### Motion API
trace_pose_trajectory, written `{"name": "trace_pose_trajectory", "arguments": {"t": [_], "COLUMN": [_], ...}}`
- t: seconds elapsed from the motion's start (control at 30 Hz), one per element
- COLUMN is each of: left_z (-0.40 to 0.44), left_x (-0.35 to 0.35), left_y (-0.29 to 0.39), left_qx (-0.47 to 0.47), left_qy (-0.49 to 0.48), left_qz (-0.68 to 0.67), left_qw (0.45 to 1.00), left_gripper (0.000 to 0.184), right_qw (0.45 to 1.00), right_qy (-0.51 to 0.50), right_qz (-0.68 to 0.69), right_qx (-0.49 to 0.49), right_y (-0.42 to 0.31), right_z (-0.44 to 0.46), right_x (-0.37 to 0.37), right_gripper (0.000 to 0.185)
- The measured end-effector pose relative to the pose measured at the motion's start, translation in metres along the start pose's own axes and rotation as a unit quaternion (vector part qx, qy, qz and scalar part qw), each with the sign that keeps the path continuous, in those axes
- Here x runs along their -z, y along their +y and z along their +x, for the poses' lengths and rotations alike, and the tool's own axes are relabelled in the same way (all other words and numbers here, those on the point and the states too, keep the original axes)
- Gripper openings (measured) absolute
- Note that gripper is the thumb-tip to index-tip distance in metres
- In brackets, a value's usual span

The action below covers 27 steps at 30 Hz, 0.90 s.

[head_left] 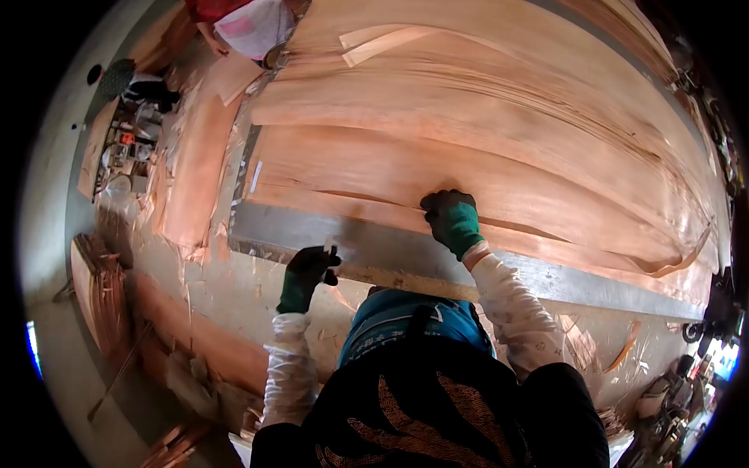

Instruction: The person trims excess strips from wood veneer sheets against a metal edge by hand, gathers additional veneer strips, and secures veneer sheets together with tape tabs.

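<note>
Wide, thin sheets of reddish wood veneer [351, 160] lie across the table in front of me. My right hand [452, 218], in a green and black glove, is closed at the near edge of the veneer, its fingers curled on a loose strip [523, 228] there. Dark gaps show along this strip on both sides of the hand. My left hand [310, 274], gloved alike, is held beside the table's near edge. Between its closed fingers a small pale object [331, 248] sticks up, too small to name. A short white strip [256, 176] lies on the veneer's left end.
The table's grey metal edge [374, 238] runs close before my body. Another person [250, 27] stands at the far left corner, and one more [129, 82] is farther left. Veneer scraps [195, 179] litter the floor. A veneer stack [101, 288] leans at the left.
</note>
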<state>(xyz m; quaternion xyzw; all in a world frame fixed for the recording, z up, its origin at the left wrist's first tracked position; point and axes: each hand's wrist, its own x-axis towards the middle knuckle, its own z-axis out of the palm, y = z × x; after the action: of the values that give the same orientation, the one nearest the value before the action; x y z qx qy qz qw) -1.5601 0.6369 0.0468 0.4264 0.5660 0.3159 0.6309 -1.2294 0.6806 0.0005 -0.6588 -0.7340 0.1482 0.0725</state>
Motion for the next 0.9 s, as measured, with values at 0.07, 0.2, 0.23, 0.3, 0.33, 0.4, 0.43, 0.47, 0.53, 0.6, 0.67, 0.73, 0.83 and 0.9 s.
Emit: {"name": "trace_pose_trajectory", "arguments": {"t": [0.07, 0.2, 0.23, 0.3, 0.33, 0.4, 0.43, 0.47, 0.53, 0.6, 0.67, 0.73, 0.83, 0.9], "left_z": [0.014, 0.045, 0.054, 0.057, 0.06, 0.072, 0.077, 0.081, 0.086, 0.088, 0.092, 0.096, 0.096, 0.095], "left_x": [-0.026, -0.067, -0.074, -0.094, -0.1, -0.103, -0.101, -0.099, -0.094, -0.089, -0.086, -0.083, -0.082, -0.08], "left_y": [-0.002, -0.009, -0.01, 0.007, 0.01, 0.008, 0.003, -0.001, -0.009, -0.014, -0.023, -0.027, -0.024, -0.024], "left_qx": [0.029, 0.038, 0.048, 0.053, 0.054, 0.069, 0.077, 0.085, 0.091, 0.084, 0.081, 0.086, 0.099, 0.093], "left_qy": [0.033, 0.034, 0.023, 0.0, -0.006, -0.017, -0.013, -0.01, -0.014, -0.029, -0.035, -0.041, -0.047, -0.049], "left_qz": [-0.043, -0.045, -0.034, -0.036, -0.039, -0.02, 0.005, 0.03, 0.054, 0.051, 0.059, 0.067, 0.071, 0.063], "left_qw": [0.998, 0.998, 0.998, 0.998, 0.998, 0.997, 0.997, 0.996, 0.994, 0.995, 0.994, 0.993, 0.991, 0.992], "left_gripper": [0.026, 0.027, 0.029, 0.036, 0.036, 0.041, 0.042, 0.044, 0.047, 0.05, 0.051, 0.052, 0.054, 0.055], "right_qw": [1.0, 1.0, 1.0, 1.0, 1.0, 0.999, 0.999, 0.999, 0.999, 0.999, 1.0, 0.998, 0.971, 0.955], "right_qy": [-0.014, -0.019, -0.015, -0.007, -0.012, -0.019, -0.012, -0.004, 0.007, 0.012, -0.024, -0.032, 0.141, 0.15], "right_qz": [0.001, -0.001, 0.004, 0.011, 0.015, 0.023, 0.021, 0.02, 0.022, 0.025, 0.009, -0.044, -0.103, -0.101], "right_qx": [0.005, 0.019, 0.022, 0.024, 0.022, 0.017, 0.021, 0.024, 0.026, 0.022, 0.014, 0.022, 0.161, 0.236], "right_y": [0.003, 0.004, 0.005, 0.007, 0.007, 0.007, 0.007, 0.008, 0.009, 0.008, 0.006, -0.006, -0.02, -0.04], "right_z": [0.002, 0.003, 0.003, 0.004, 0.004, 0.005, 0.005, 0.005, 0.005, 0.005, 0.006, 0.006, 0.0, 0.005], "right_x": [0.001, 0.003, 0.002, -0.001, -0.001, -0.001, -0.002, -0.004, -0.006, -0.006, -0.002, 0.011, -0.007, -0.024], "right_gripper": [0.014, 0.014, 0.015, 0.015, 0.016, 0.016, 0.016, 0.016, 0.016, 0.016, 0.02, 0.025, 0.035, 0.036]}}
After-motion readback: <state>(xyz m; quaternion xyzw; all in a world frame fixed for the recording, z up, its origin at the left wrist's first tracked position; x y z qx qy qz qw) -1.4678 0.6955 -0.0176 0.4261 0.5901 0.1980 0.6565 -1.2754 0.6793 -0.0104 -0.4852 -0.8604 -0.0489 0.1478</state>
